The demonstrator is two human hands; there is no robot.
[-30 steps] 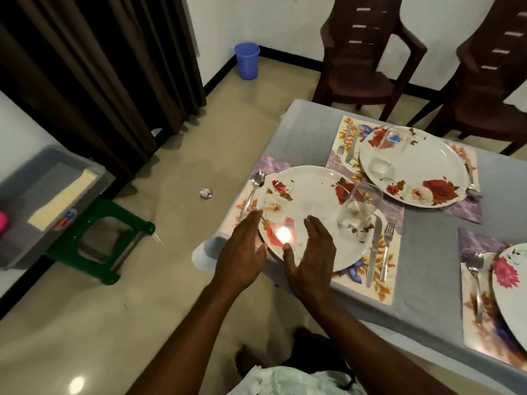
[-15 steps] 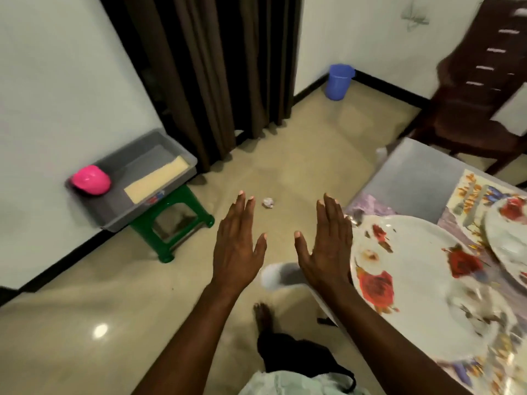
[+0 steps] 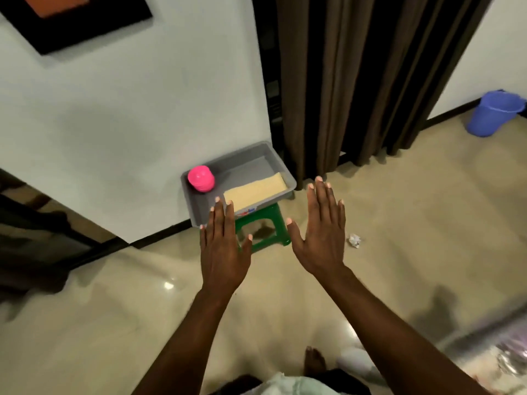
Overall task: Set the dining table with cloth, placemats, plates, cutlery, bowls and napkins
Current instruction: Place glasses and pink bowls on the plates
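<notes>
A grey tray [image 3: 258,155] sits on a green stool [image 3: 263,228] against the white wall. In it stands a stack of pink bowls [image 3: 201,178] at the left and a pale yellow folded stack, probably napkins [image 3: 255,191], along the front. My left hand [image 3: 224,242] is stretched out flat, fingers straight, its fingertips in front of the tray's near edge, holding nothing. Beside it, my right hand [image 3: 320,230] is also flat and empty, in the air over the floor. A blurred corner of the dining table [image 3: 510,349] shows at the lower right.
Dark brown curtains [image 3: 370,75] hang behind the stool. A blue bucket [image 3: 494,112] stands by the far wall at the right. A crumpled white paper ball [image 3: 354,240] lies on the glossy beige floor. A dark frame hangs on the wall, upper left.
The view has swung left, away from the set table and toward the tray on the stool. Both hands left the plate and now reach out flat toward the tray.
</notes>
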